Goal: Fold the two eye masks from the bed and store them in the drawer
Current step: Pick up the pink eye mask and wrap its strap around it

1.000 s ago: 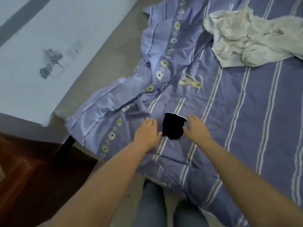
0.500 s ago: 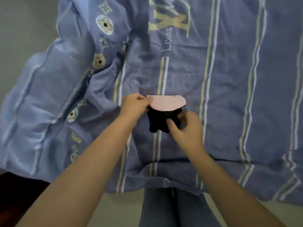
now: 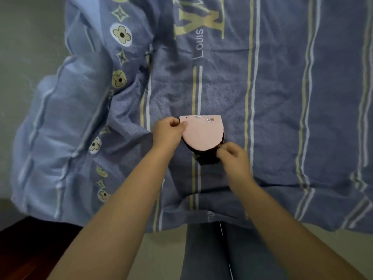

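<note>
Eye mask (image 3: 201, 134) on bedsheet (image 3: 282, 118), btwn left hand (image 3: 167, 131) & right hand (image 3: 232, 156).

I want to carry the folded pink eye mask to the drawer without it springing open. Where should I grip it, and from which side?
Pinch the pink eye mask across its curved open edge, coming from the near side where the right hand is; the straight far edge looks like the fold and should hold itself. The left hand pinches the far-left corner.

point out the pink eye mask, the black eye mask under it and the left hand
pink folded fabric eye mask (image 3: 201, 132), head view, middle of its pink face
black fabric eye mask (image 3: 205, 158), head view, dark edge showing below the pink one
left hand (image 3: 168, 132), head view, back of the hand
</note>
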{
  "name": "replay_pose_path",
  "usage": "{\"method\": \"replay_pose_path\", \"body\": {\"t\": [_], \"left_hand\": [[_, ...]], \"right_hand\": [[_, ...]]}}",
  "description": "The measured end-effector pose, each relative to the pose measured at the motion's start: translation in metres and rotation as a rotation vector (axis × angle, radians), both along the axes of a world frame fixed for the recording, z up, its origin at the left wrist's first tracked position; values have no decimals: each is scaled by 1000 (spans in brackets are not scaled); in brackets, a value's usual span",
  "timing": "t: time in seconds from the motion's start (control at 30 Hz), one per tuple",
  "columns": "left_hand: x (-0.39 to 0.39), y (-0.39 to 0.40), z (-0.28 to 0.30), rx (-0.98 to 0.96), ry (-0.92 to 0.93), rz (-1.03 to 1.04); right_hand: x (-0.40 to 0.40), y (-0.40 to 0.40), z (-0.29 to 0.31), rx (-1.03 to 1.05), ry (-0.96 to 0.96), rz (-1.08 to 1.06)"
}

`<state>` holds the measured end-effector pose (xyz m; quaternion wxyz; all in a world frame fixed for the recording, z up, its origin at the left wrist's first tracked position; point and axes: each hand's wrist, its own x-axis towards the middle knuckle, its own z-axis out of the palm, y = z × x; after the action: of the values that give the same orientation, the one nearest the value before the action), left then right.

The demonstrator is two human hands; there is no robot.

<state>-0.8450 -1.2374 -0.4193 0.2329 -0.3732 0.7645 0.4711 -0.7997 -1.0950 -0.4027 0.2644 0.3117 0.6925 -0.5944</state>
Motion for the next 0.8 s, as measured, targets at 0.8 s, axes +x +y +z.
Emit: {"method": "replay_pose_path", "body": {"t": [0.8], "left_hand": [[21,55,-5,15,65,258]], "right_hand": [[-11,82,1,400,438,792]]}}
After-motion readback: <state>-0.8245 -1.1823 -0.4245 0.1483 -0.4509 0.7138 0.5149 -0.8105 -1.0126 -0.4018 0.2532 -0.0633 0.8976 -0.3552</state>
